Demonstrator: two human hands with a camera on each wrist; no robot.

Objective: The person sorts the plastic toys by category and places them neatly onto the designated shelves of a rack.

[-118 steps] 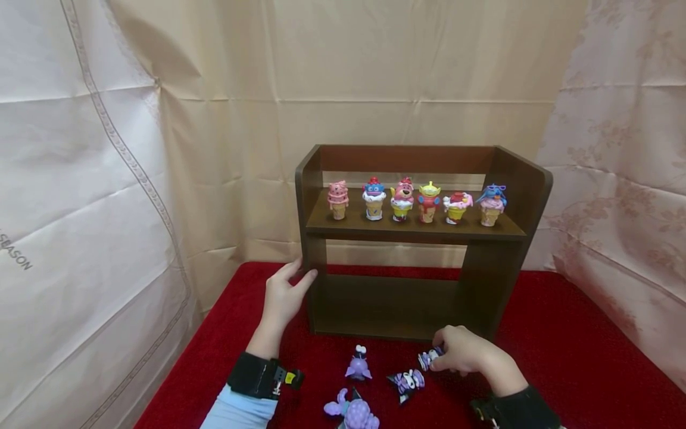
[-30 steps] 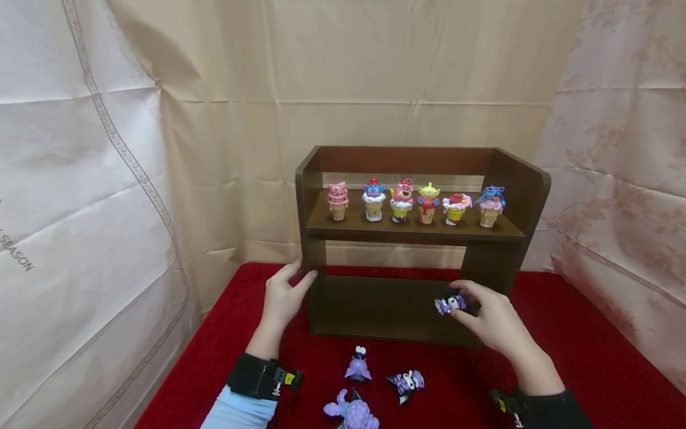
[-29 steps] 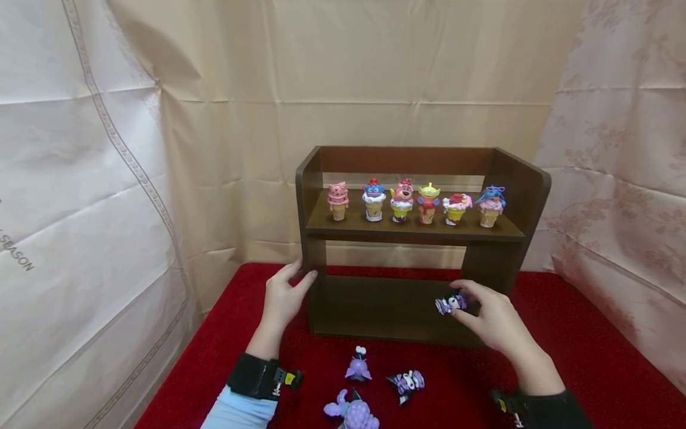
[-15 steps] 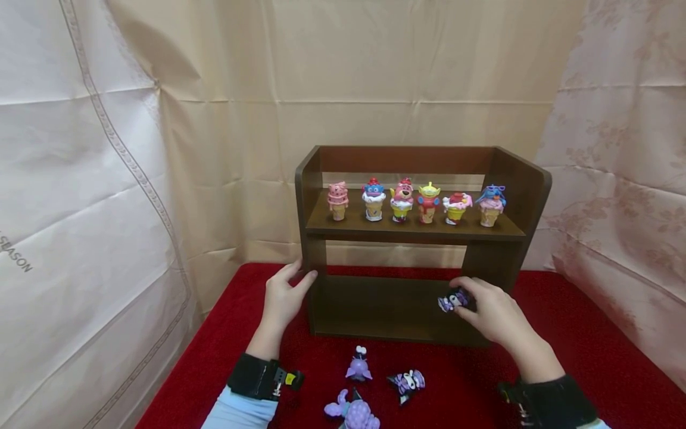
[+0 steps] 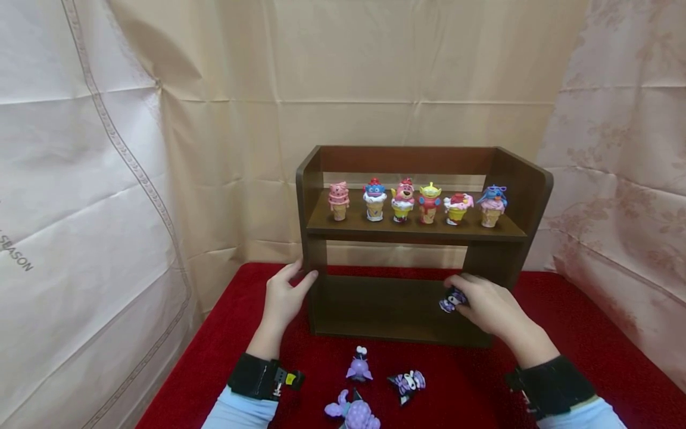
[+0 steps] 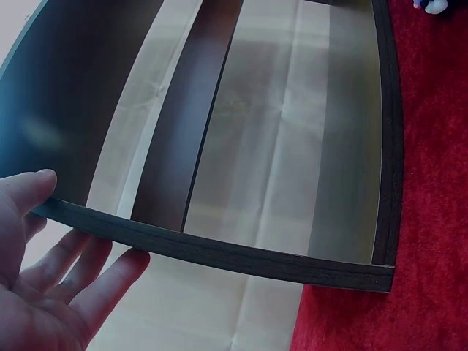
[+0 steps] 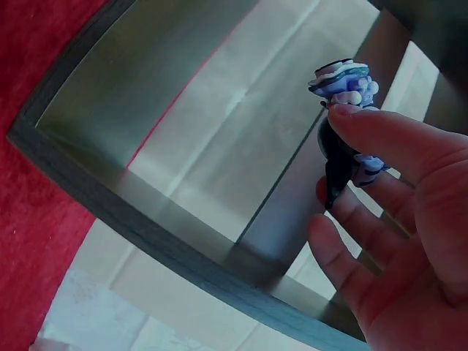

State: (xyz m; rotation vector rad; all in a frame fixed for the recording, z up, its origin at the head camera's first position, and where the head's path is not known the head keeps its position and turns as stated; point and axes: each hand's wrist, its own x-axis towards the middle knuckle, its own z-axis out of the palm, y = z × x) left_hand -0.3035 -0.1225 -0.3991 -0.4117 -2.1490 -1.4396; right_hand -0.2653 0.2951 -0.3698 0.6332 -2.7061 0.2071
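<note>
A dark brown two-tier shelf [image 5: 415, 235] stands on the red cloth. My left hand [image 5: 284, 296] holds its left side panel, the thumb on the inner side and the fingers on the outer side, as the left wrist view shows. In front of the lower tier my right hand [image 5: 486, 305] pinches a small purple, white and black figurine [image 5: 452, 299], also seen in the right wrist view [image 7: 349, 88]. The figurine is in the air, tilted in the head view. Three more purple figurines lie on the cloth: one [image 5: 359, 364], another [image 5: 408, 382] and a larger knobbly one [image 5: 358, 412].
Several ice-cream-cone figurines stand in a row on the upper tier, from a pink one [image 5: 339, 201] at left to a blue-and-pink one [image 5: 491, 207] at right. The lower tier's board [image 5: 383, 307] lies beneath. Cloth curtains [image 5: 407, 71] hang behind and beside the table.
My right hand picked up the figurine from the cloth and raised it to the lower tier. Over the last second the figurine has turned more upright. My left hand has stayed put.
</note>
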